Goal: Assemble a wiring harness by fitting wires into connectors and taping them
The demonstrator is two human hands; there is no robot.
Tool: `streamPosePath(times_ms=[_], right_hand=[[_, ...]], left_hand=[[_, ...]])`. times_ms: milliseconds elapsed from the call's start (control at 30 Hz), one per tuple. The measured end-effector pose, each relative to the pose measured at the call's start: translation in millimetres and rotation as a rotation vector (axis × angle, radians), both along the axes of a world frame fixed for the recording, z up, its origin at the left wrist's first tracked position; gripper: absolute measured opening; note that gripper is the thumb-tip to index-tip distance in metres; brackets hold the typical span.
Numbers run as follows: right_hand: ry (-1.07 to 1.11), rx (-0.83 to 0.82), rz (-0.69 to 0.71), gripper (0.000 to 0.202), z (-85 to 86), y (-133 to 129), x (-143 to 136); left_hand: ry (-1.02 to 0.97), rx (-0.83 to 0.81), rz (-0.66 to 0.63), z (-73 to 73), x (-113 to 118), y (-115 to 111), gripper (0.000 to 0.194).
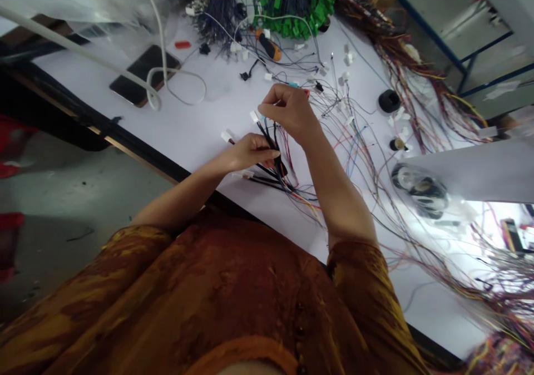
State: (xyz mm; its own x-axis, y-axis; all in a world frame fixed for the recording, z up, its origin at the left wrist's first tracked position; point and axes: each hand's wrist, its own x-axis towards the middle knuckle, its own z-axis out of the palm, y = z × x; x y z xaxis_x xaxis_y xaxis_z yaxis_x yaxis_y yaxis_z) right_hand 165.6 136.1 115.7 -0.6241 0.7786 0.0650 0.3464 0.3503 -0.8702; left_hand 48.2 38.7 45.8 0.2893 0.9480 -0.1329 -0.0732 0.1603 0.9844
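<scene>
My left hand (250,152) is closed around a black-sleeved wiring harness (280,166), thumb on top, low over the white table. White connectors (227,137) end some of its branches near my left fingers, and another white connector (254,117) sticks up between my two hands. Above and to the right, my right hand (291,110) is pinched, thumb against fingers, close to the harness's upper ends. Whatever lies in that pinch is too small to make out. Beyond the right knuckles a bit of teal (294,85) and a bit of red show among thin wires.
A smartphone (144,75) lies at the left under a looped white cable (161,35). An orange-and-black tool handle (268,45) rests near bundles with green connectors (300,21). Loose wires spread across the right side, with a black tape roll (389,101) among them.
</scene>
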Motion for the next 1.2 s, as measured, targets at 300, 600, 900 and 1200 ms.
streamPosePath(times_ms=[300,600,900,1200], right_hand=[[-0.008,-0.013,0.027,0.019,-5.3,3,2],[0.026,-0.318,0.054,0.012,-2.1,7,20],[0.128,-0.387,-0.041,0.012,-14.5,6,11],[0.173,-0.420,-0.056,0.008,-16.2,6,7]], left_hand=[[-0.024,0.023,-0.011,-5.8,-1,1,0.030],[-0.038,-0.010,-0.027,-8.6,-6,3,0.029],[-0.075,-0.050,-0.037,-11.5,-6,3,0.030],[-0.065,-0.026,-0.021,-6.9,-4,3,0.036]])
